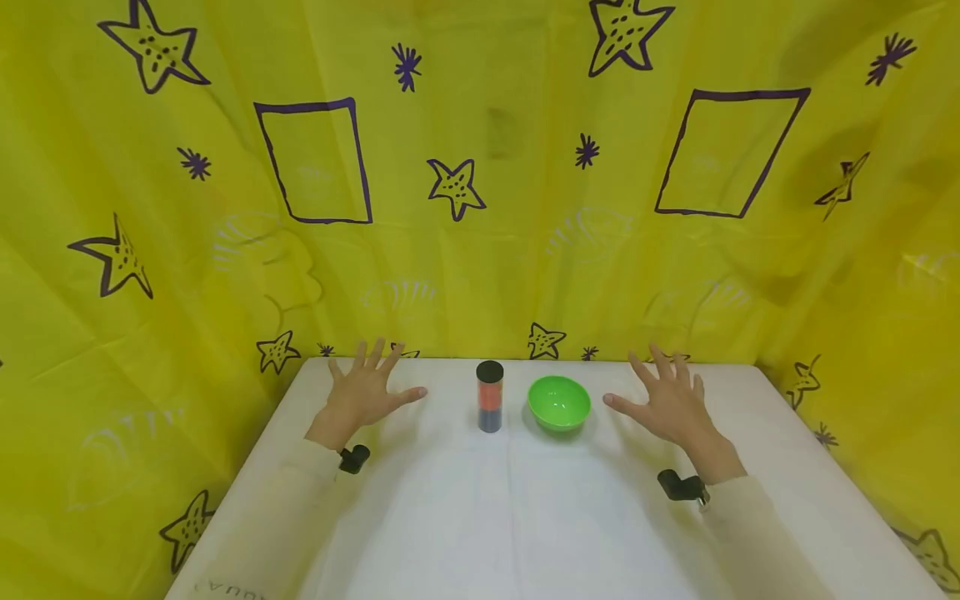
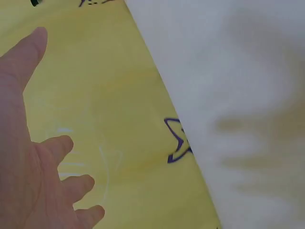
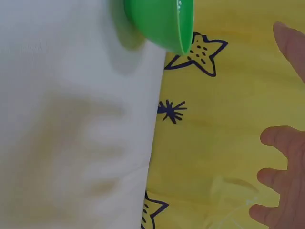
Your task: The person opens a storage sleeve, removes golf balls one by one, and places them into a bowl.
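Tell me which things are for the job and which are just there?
Probably for the job:
- green bowl
- black-topped cylinder
- left hand and right hand, both empty

Just there:
- white table
- yellow starry curtain
- black wrist gadgets

An upright, dark-topped cylinder point(image 1: 490, 397) stands toward the far side of the white counter point(image 1: 442, 517), with a green bowl point(image 1: 559, 403) just to its right; the gap between is narrow. More room separates the left hand point(image 1: 363, 392) from the cylinder. The right hand's point(image 1: 670, 400) thumb crowds the bowl's right side. Yellow sheeting point(image 1: 450, 267) blocks the far, left and right.
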A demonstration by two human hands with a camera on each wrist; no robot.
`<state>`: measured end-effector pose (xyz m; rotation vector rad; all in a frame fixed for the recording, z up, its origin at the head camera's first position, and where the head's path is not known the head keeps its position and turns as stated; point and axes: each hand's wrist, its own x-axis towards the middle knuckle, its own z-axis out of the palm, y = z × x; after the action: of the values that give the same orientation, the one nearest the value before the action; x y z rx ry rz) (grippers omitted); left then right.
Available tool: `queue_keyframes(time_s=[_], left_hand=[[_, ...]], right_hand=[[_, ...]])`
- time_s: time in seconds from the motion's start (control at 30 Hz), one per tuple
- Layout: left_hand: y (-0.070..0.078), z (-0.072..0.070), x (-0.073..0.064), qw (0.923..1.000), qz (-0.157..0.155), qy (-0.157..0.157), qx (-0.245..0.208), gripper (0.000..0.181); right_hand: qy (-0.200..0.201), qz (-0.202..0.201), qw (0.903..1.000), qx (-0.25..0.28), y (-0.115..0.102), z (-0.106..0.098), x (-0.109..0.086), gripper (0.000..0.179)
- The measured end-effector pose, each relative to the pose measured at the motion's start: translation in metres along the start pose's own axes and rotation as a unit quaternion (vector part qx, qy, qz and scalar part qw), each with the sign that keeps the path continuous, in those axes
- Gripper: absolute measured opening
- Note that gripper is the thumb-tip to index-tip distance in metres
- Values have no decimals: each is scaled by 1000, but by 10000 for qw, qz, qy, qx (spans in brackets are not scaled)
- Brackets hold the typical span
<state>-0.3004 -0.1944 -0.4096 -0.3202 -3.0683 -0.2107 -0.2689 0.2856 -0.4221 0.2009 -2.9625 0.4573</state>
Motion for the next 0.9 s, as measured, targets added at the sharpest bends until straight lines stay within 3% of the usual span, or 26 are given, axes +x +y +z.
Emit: queue_keyframes(time_s=[0.13,0.23,0.37,0.53,0.63,0.73,0.9], left_hand=[[10,9,-3,9980,228,172,-561,97],[19,15,-6,9907,373,413,-1241,93],[30,29,-7,9720,430,667,-2213,92],[46,49,-8,9416,205,677,-3293,89],[55,58,-7,9276,120,673,-3672,82],[63,65,-6,9183,157,635,-3904,77],[79,78,-1,9152,262,410,-4000,75]], right_hand=[[42,-6,9996,274,-7,4,-5,98],[17,-7,9977,678,-14,7,-8,96],[-17,-88,9898,1420,-21,12,-13,90],[121,-312,9751,2193,-28,18,-18,75],[254,-463,9660,2530,-34,21,-19,65],[402,-586,9597,2719,-37,21,-20,56],[433,-591,9588,2743,-38,21,-23,46]])
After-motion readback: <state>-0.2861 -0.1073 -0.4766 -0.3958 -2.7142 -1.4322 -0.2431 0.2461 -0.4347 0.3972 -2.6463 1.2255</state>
